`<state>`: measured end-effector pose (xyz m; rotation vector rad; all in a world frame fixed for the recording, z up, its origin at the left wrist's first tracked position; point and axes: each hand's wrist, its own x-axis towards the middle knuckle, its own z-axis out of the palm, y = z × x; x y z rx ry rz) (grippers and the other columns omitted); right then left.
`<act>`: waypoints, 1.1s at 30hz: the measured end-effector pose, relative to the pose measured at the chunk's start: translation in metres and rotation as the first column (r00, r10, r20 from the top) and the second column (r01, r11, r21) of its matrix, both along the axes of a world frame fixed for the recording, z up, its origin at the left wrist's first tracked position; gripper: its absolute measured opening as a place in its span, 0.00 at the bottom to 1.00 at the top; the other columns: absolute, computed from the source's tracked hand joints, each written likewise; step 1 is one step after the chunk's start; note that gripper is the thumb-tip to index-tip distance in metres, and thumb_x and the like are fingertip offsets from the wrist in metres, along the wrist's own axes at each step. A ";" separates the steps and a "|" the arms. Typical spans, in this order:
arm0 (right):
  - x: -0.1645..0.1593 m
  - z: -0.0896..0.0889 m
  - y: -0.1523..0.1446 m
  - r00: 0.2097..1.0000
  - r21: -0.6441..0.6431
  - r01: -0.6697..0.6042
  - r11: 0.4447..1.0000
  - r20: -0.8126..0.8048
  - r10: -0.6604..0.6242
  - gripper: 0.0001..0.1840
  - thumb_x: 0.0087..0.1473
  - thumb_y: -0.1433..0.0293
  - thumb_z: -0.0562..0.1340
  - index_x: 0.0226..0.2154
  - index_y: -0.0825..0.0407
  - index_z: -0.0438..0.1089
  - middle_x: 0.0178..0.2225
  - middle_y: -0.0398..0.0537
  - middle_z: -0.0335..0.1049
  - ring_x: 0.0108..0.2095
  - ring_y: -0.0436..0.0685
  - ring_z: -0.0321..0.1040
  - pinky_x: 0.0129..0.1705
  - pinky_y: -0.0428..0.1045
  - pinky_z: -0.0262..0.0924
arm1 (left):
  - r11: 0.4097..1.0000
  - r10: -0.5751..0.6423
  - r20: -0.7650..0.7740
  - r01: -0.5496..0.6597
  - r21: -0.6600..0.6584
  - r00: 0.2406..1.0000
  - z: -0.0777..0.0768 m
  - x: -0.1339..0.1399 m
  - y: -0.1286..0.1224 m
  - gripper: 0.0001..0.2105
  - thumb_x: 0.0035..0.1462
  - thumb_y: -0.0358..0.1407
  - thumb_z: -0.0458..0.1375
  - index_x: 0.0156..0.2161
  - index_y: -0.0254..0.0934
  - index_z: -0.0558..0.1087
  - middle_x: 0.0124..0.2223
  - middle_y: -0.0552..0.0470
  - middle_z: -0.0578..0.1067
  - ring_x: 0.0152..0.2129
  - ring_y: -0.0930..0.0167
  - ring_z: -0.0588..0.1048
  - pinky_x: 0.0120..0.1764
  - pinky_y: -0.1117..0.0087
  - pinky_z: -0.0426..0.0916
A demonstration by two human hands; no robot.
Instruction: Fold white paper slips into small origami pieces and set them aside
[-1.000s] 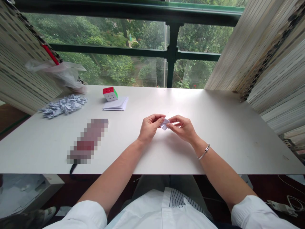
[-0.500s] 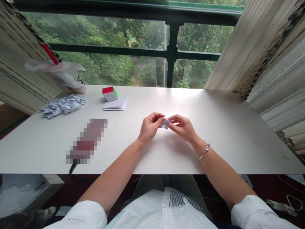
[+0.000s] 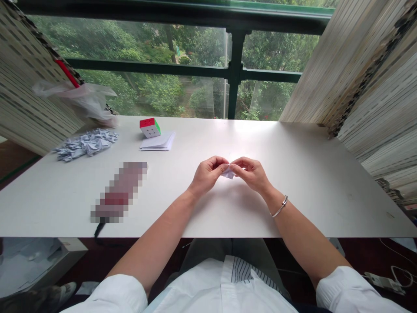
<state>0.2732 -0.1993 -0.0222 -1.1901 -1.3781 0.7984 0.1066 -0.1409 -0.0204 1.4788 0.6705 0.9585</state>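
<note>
A small folded piece of white paper (image 3: 228, 174) is pinched between both hands over the middle of the table. My left hand (image 3: 208, 174) grips its left side, thumb and fingers closed together. On the other side my right hand (image 3: 250, 173) pinches it near the top, its thumb almost meeting the left thumb. The fingers cover most of the paper; only its lower part shows below the thumbs. A bracelet (image 3: 279, 207) circles my right wrist.
On the white table (image 3: 312, 182), a pile of folded white papers (image 3: 87, 144) lies at left. A puzzle cube (image 3: 150, 128) rests on folded white sheets (image 3: 159, 142). Nearer is a blurred-out long object (image 3: 119, 191). A plastic bag (image 3: 89, 102) stands at the back left corner.
Both hands have drawn closer together, with the thumbs now nearly meeting over the paper. Less of the paper shows, and its visible part sits slightly lower.
</note>
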 end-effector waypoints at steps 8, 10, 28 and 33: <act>-0.003 -0.003 -0.002 0.981 0.100 0.111 0.989 0.147 -0.125 0.10 0.56 0.63 0.62 0.30 0.52 0.72 0.29 0.46 0.73 0.29 0.52 0.71 0.28 0.46 0.66 | 0.997 0.031 -0.079 -0.026 0.069 0.996 -0.004 0.001 0.001 0.10 0.53 0.41 0.63 0.35 0.35 0.76 0.34 0.49 0.77 0.32 0.70 0.74 0.37 0.68 0.68; -0.002 -0.003 -0.002 0.963 0.115 0.130 0.985 0.221 -0.153 0.10 0.58 0.64 0.60 0.30 0.52 0.72 0.29 0.46 0.73 0.28 0.52 0.71 0.28 0.46 0.66 | 0.998 0.037 -0.069 -0.033 0.057 0.997 -0.005 0.001 0.001 0.11 0.52 0.41 0.64 0.36 0.35 0.77 0.35 0.49 0.78 0.33 0.69 0.75 0.37 0.67 0.68; 0.000 -0.007 0.001 0.997 0.004 0.012 1.000 0.072 -0.013 0.10 0.51 0.63 0.66 0.34 0.52 0.72 0.35 0.50 0.75 0.36 0.58 0.75 0.30 0.49 0.71 | 0.999 0.019 -0.033 -0.020 -0.040 0.999 -0.002 0.000 0.003 0.13 0.49 0.42 0.66 0.34 0.34 0.78 0.33 0.49 0.78 0.29 0.70 0.75 0.35 0.68 0.70; -0.003 -0.004 -0.002 0.978 0.153 0.049 0.987 0.192 -0.078 0.09 0.53 0.70 0.62 0.40 0.48 0.71 0.38 0.46 0.74 0.36 0.54 0.74 0.32 0.48 0.71 | 0.996 0.011 -0.006 -0.012 -0.085 1.000 -0.003 0.001 0.003 0.13 0.49 0.42 0.66 0.35 0.33 0.78 0.32 0.49 0.77 0.28 0.70 0.75 0.34 0.68 0.71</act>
